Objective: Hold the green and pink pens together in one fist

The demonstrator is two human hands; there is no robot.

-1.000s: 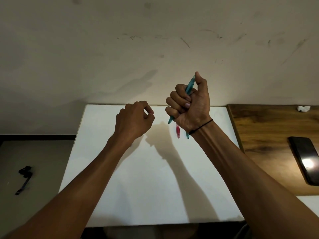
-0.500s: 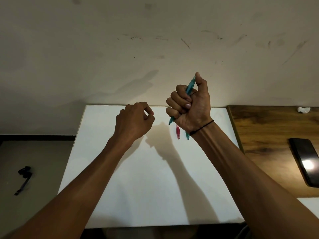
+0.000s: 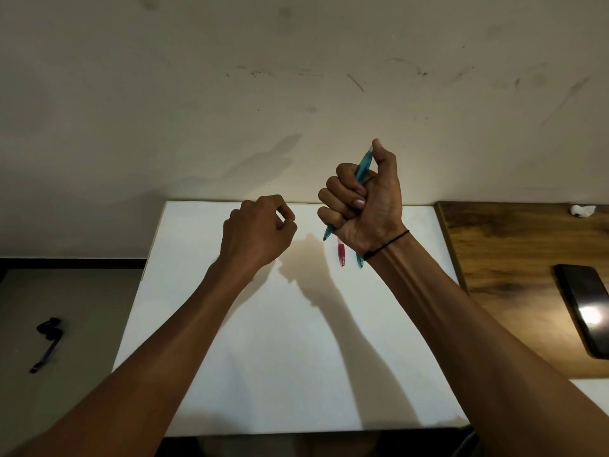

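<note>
Gripping one teal pen (image 3: 363, 166) in the fisted right hand (image 3: 364, 206), left hand (image 3: 258, 234) curled empty at nine o'clock, two pens (image 3: 341, 254) lie unpicked on the white board (image 3: 296, 341).

Right hand (image 3: 365, 206) fisted round teal pen (image 3: 363, 166); left hand (image 3: 257, 234) curled

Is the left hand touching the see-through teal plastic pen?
Apart. The head view shows bare white board between the left hand and the see-through teal plastic pen, which only the right hand grips.

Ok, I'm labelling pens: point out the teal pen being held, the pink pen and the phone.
teal pen (image 3: 364, 163), head view, upper barrel above the fist.
pink pen (image 3: 341, 255), head view, mid-barrel.
phone (image 3: 585, 305), head view, screen.
</note>
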